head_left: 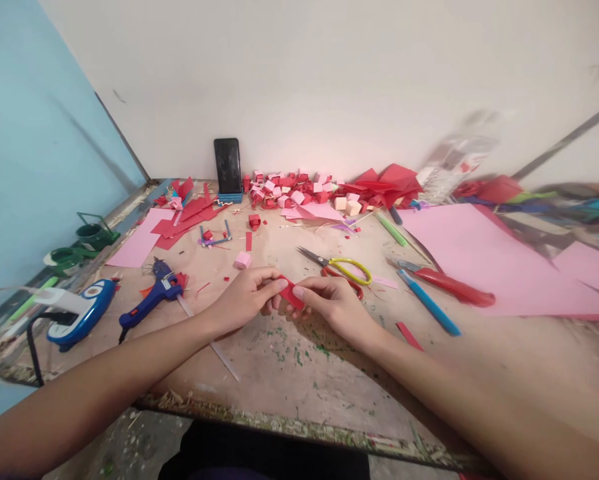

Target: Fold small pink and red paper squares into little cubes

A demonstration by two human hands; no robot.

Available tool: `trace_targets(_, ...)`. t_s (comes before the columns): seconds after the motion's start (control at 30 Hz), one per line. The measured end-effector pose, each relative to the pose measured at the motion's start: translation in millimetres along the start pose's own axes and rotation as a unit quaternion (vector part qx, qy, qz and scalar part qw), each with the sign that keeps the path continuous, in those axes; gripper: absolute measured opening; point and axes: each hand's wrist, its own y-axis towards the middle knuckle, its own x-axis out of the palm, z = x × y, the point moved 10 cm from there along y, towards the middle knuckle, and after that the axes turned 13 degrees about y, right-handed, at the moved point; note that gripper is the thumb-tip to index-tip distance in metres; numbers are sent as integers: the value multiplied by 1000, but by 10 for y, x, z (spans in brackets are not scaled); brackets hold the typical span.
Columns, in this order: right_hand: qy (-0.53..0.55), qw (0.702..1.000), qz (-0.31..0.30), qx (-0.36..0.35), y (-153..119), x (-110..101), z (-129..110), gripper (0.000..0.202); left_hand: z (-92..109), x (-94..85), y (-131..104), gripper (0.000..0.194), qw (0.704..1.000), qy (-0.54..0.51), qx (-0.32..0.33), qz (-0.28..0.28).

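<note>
Head view: left hand (248, 295) at nine o'clock and right hand (333, 305) at three pinch a red paper strip (290, 293); it slants ten-to-four.

Pretty decent light on this one, soft and fairly even, with a paler, slightly pinkish glow low on the white wall (319, 87). Soft shadows fall on the bench (279, 393) under the forearms. Can't tell where the lamp is. The middle is reasonably sharp, but the bench's far right corner is smeared, and the plastic bottle (454, 160) is a streaky blur. Wide-angle stretch too: the forearms look elongated toward the bottom corners.
</note>
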Motion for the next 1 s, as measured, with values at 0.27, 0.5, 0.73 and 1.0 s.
trace_targets(0.27, 19, 1000, -20, -9, -2, 52, 8, 38, -20, 32, -16, 27, 1000, -7, -9, -7)
trace_targets(0.5, -34, 999, -23, -1, -8, 31, 69, 35, 23, -11, -12, 24, 1000, 17, 9, 8)
trace_targets(0.73, -97, 994, -11, -40, -25, 36, -43, 33, 159, -46, -68, 25, 992, 115, 51, 26)
trace_targets(1.0, -92, 995, -3, -44, -13, -13, -23, 32, -7, 19, -2, 20, 1000, 5, 0, 10)
